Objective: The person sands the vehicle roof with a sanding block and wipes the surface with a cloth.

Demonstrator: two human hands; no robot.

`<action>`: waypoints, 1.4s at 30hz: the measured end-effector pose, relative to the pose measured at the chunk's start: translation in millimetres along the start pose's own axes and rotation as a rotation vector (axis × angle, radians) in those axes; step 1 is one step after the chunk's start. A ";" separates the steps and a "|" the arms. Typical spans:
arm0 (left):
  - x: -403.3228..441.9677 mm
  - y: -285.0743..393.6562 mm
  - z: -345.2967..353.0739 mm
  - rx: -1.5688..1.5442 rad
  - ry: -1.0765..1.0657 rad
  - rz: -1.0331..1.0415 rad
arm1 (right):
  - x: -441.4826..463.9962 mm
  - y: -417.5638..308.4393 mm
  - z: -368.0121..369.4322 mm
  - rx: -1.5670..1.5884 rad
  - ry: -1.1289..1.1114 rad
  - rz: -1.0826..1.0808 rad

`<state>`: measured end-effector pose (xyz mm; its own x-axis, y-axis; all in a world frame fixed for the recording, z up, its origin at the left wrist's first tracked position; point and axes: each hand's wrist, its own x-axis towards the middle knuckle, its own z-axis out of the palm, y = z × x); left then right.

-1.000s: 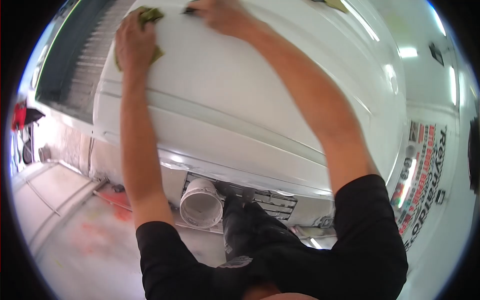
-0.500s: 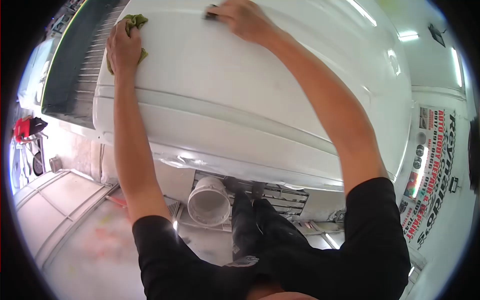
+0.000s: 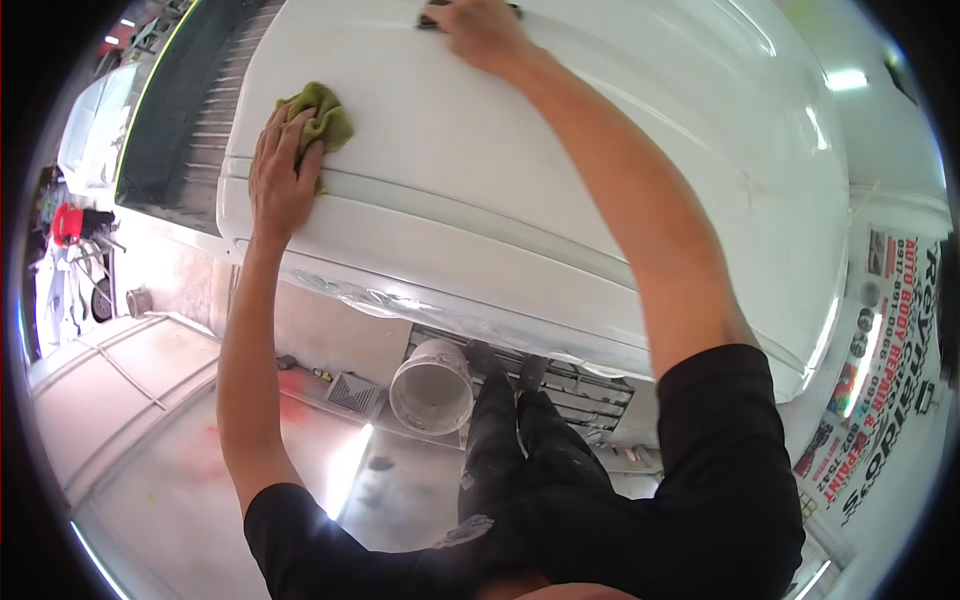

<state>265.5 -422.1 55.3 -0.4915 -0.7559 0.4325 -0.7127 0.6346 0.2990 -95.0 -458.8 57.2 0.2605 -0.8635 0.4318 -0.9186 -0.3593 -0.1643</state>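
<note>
A broad white vehicle roof panel (image 3: 400,130) spreads under both hands. My left hand (image 3: 281,185) presses a crumpled green cloth (image 3: 326,116) against it near the left edge, fingers curled over the cloth's side. Farther up, my right hand (image 3: 484,38) grips a small dark block (image 3: 430,17), flat on the white surface. Its ends show on both sides of the hand; the palm and fingers hide the middle.
A whitish bucket (image 3: 431,390) stands on the floor by my feet, beside a metal grate (image 3: 575,402). Left of the panel lies a ribbed, dark vehicle bed (image 3: 170,130). A printed banner (image 3: 880,350) hangs at the right.
My left hand has drawn the green cloth toward me and to the right across the panel. My right hand stays far up on the panel with the block, shifted only slightly.
</note>
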 end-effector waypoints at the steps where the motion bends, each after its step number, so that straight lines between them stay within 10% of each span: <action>1: 3.0 -0.3 1.0 -0.010 -0.003 0.013 | -1.2 -0.6 -5.4 0.058 -0.004 0.020; 7: 0.2 1.6 3.6 -0.021 0.039 0.002 | -209.2 89.5 -126.3 -0.043 0.071 -0.045; 15: -1.3 -5.6 2.7 -0.032 0.023 0.019 | -5.5 15.0 -9.0 -0.051 -0.099 -0.042; 22: 2.7 3.6 5.6 0.019 0.000 -0.019 | -236.5 120.5 -147.3 -0.151 0.006 -0.043; 30: -2.2 -7.2 7.2 0.001 0.004 -0.020 | -24.6 27.5 -33.7 -0.061 -0.083 -0.082; 37: 0.0 -3.0 5.0 0.026 -0.011 -0.015 | -244.4 128.0 -153.6 -0.184 0.000 -0.084; 42: 0.1 -5.7 5.7 0.021 -0.001 -0.030 | -143.5 87.3 -81.1 -0.093 0.106 -0.207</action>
<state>266.7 -426.7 48.8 -0.4704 -0.7748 0.4223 -0.7377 0.6079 0.2937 -236.7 -337.5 52.8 0.4182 -0.7308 0.5395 -0.8734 -0.4868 0.0175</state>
